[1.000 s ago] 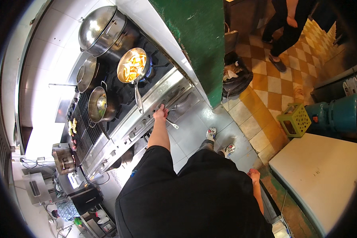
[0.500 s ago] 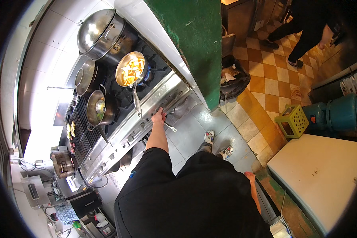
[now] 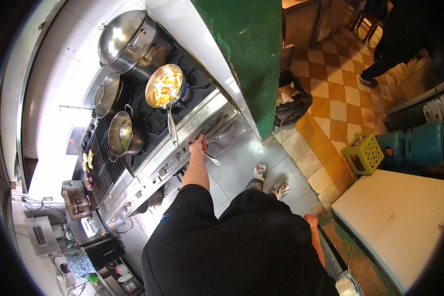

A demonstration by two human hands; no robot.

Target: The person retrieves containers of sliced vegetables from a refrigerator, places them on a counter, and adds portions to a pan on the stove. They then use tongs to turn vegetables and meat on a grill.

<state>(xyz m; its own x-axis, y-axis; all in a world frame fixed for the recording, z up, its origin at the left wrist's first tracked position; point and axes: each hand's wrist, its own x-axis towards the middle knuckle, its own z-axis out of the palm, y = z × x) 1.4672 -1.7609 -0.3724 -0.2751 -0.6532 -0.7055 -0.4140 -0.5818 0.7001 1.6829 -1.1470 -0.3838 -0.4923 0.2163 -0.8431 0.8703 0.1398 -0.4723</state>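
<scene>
My left hand [image 3: 198,144] reaches to the front panel of the gas stove [image 3: 202,129], its fingers closed on a control knob that they mostly cover. Above it on a burner stands a frying pan [image 3: 164,85] with pale and orange pieces of food, its long handle pointing toward me over the stove edge. A bit of blue flame shows beside the pan. Low at my right side hangs my right hand [image 3: 311,220], loosely curled with nothing visible in it.
A large lidded pot [image 3: 128,42], a deep pan with a ladle-like utensil [image 3: 125,132] and another pan [image 3: 107,96] occupy the stove. Food lies on the grill [image 3: 103,170]. Rightward are a green partition [image 3: 246,54], bin [image 3: 293,101], yellow-green crate [image 3: 363,154], white-topped unit [image 3: 394,217] and a walking person [image 3: 397,59].
The person in the background has stepped farther right. My left hand stays at the knob, and my right hand still hangs at my side. The view has shifted slightly.
</scene>
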